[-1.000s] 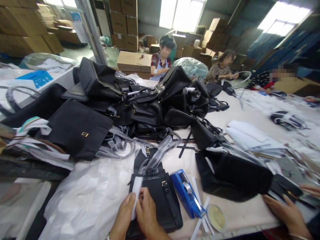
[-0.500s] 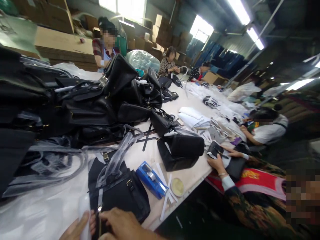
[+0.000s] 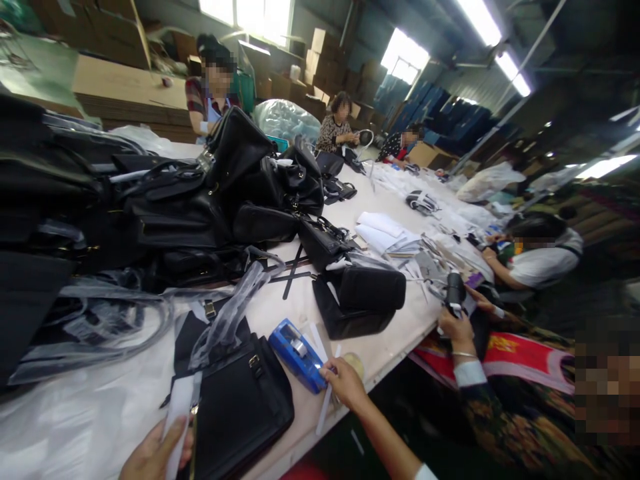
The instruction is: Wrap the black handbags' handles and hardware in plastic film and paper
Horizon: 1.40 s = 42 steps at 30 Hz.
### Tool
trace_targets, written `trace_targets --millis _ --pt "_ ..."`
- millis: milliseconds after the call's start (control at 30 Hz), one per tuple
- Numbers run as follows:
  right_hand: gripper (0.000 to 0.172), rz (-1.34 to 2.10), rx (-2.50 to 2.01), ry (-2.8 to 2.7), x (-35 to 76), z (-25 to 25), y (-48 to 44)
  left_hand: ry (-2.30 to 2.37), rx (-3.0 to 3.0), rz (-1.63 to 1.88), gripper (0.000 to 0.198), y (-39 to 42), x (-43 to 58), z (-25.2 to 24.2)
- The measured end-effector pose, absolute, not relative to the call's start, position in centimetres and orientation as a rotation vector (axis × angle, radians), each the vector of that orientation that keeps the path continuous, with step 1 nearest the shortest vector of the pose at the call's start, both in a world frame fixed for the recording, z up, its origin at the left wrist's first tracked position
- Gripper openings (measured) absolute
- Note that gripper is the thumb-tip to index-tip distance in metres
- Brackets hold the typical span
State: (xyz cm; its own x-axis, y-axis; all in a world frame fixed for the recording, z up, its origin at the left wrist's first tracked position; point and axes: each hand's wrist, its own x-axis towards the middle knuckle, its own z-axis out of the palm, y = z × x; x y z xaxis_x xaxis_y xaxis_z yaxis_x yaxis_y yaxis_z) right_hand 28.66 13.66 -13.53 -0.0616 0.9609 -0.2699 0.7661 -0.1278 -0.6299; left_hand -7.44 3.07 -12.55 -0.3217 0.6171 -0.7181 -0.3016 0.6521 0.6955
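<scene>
My left hand [image 3: 159, 448] is closed round a white strip [image 3: 179, 415] at the left edge of a black bag [image 3: 240, 407] with a gold buckle. The bag lies flat near the table's front edge, a clear plastic-wrapped strap [image 3: 233, 310] across its upper part. Right of the bag stands a blue tape dispenser [image 3: 296, 353]. My right hand [image 3: 345, 383] has its fingers pinched at the dispenser's near end; a bit of tape between them is too small to make out. A roll of tape [image 3: 355, 363] lies partly hidden behind that hand.
Black bags [image 3: 185, 213] are heaped at the left and middle. Two more [image 3: 373, 293] sit behind the dispenser. Plastic sheeting [image 3: 65, 420] covers the front left. At the right, a co-worker's hands [image 3: 457, 327] hold a small black item. Several people sit farther along the table.
My right hand has moved from the bag's left edge rightward to the tape dispenser. My left hand stays on the white strip. The co-worker at right has raised and turned the black item.
</scene>
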Motion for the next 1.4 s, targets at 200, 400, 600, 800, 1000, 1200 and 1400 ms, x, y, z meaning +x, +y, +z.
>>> trace_targets --millis 200,400,600,800,1000,1200,1400 --pt "0.018 0.956 -1.815 -1.839 28.9 -11.1 12.8 1.697 0.260 0.944 0.067 3.0 -7.3 -12.4" --pt "0.027 1.248 -2.012 -1.553 30.4 -12.7 11.2 1.590 0.159 0.920 0.070 3.3 -7.3 -11.8" --pt "0.024 1.240 -2.065 -1.634 31.0 -14.7 10.8 1.544 0.257 0.993 0.046 3.2 -6.8 -10.6" --pt "0.028 0.825 -1.982 -2.022 31.6 -13.5 10.4 1.428 0.243 1.127 0.041 3.3 -6.5 -10.6" --pt "0.025 1.454 -1.289 -2.008 17.0 -7.8 10.4 1.338 0.341 1.162 0.029 2.6 -7.0 -11.7" --pt "0.019 1.744 -0.903 -2.035 5.4 -8.8 10.7 1.318 0.339 1.192 0.036 2.0 -7.7 -11.4" --pt "0.019 1.704 -0.835 -2.196 4.6 -9.8 11.8 1.257 0.311 1.163 0.042 1.9 -8.4 -12.5"
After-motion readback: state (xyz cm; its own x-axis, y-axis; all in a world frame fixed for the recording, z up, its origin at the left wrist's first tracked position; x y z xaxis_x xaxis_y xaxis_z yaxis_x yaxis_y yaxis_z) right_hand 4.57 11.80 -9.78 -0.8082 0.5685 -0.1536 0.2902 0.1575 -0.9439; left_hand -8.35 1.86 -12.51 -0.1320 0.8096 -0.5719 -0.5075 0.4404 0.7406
